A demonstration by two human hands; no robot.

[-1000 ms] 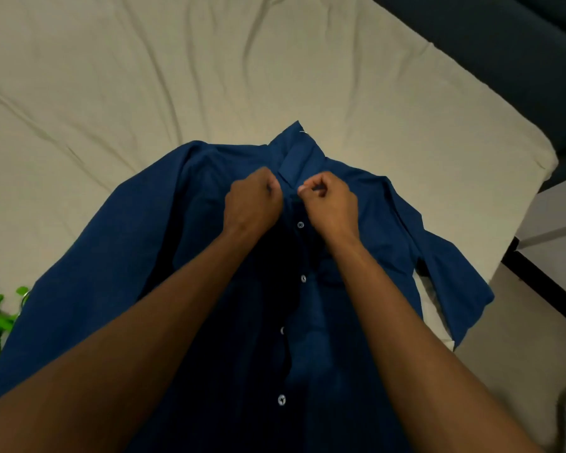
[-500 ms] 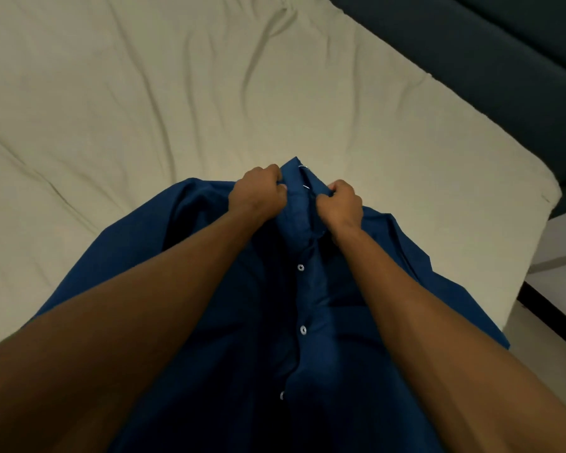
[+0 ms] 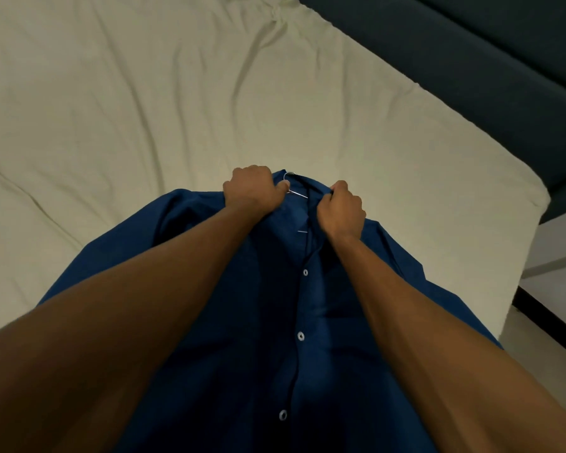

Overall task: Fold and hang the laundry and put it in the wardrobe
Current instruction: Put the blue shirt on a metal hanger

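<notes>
At the shirt's collar [image 3: 303, 186], both hands grip fabric: left hand [image 3: 254, 191] and right hand [image 3: 340, 209] each bunch one side. Below them, the blue button-up shirt [image 3: 275, 322] drapes over the bed [image 3: 144, 109]. Keeping the pull even should square the collar.

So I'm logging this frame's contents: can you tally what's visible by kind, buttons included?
Blue shirt: 1
White shirt buttons in view, such as the top one: 3
Hands gripping the collar, left hand and right hand: 2
Bed with pale sheet: 1
Total: 7
</notes>
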